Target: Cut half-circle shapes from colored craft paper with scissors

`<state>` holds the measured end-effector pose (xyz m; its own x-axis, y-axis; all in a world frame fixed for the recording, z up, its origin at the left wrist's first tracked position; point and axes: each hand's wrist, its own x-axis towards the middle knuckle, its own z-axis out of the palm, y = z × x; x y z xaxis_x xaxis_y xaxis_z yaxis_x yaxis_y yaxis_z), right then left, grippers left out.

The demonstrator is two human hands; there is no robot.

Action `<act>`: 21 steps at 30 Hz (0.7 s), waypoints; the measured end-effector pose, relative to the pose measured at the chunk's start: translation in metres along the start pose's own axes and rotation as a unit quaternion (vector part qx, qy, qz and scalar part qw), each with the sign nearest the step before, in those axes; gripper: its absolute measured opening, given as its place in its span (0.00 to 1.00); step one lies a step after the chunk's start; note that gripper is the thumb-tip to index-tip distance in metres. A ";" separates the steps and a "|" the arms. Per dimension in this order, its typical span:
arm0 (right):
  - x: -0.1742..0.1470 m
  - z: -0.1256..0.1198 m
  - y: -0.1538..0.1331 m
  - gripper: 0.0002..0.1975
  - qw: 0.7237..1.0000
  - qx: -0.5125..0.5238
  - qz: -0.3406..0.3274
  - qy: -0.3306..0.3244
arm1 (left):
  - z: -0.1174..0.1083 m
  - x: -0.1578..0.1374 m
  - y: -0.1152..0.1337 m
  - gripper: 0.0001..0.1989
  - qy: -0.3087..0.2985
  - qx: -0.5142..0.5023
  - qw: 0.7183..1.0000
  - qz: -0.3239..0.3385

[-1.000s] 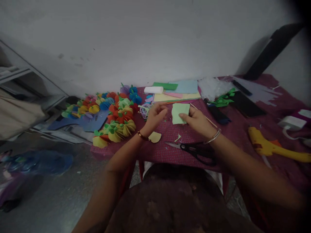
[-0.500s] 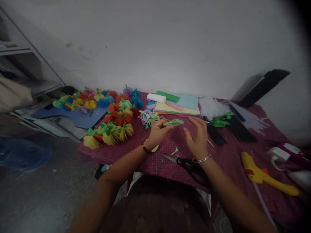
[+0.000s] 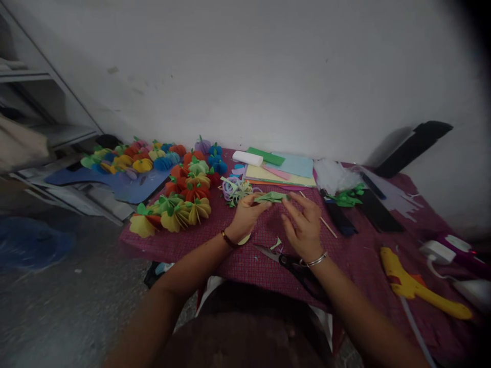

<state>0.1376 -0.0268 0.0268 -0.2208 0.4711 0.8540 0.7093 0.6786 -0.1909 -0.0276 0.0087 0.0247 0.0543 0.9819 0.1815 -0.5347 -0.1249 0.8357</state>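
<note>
My left hand (image 3: 245, 217) pinches the left end of a folded light green paper piece (image 3: 270, 197) above the table. At the other end of the paper, the fingertips of my right hand (image 3: 305, 227) meet its edge, the thumb lower down. Under the right wrist lie black-handled scissors (image 3: 284, 259), blades pointing left. A small pale paper scrap (image 3: 276, 243) is beside the blades. Partly hidden by my left wrist is a pale yellow paper piece (image 3: 244, 239). Behind the left hand sits a heap of curled paper strips (image 3: 236, 189).
Colourful paper pumpkins (image 3: 195, 191) crowd the left side. Coloured sheets (image 3: 297, 163) and a white roll (image 3: 247, 158) lie at the back. Right: green paper leaves (image 3: 347, 195), a thin stick (image 3: 328, 226), black strips (image 3: 378, 209), a yellow glue gun (image 3: 410, 286) and a white plug (image 3: 437, 251).
My right hand has moved left and its fingertips now touch the green paper, from which they were apart. The left hand keeps its hold.
</note>
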 end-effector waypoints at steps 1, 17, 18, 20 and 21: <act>0.000 0.000 -0.001 0.26 1.000 0.002 0.003 0.002 | 0.000 0.000 0.000 0.17 0.001 -0.003 1.000 -0.004; -0.002 0.016 0.010 0.08 0.916 0.250 0.301 -0.090 | -0.004 -0.012 -0.001 0.18 -0.117 0.119 0.982 -0.088; -0.003 0.017 0.011 0.08 0.899 0.278 0.326 -0.087 | -0.005 -0.011 -0.001 0.20 -0.116 0.095 0.983 -0.104; -0.005 0.019 0.012 0.09 0.862 0.336 0.372 -0.080 | -0.005 -0.009 -0.002 0.23 -0.092 0.050 0.986 -0.130; -0.005 0.020 0.013 0.10 0.840 0.368 0.390 -0.078 | -0.004 -0.009 -0.003 0.24 -0.074 0.029 0.987 -0.143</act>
<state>0.1345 -0.0094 0.0110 -0.0067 0.9635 0.2674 0.0848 0.2670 -0.9599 -0.0300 0.0011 0.0187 0.3197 0.9475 0.0041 -0.4304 0.1414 0.8915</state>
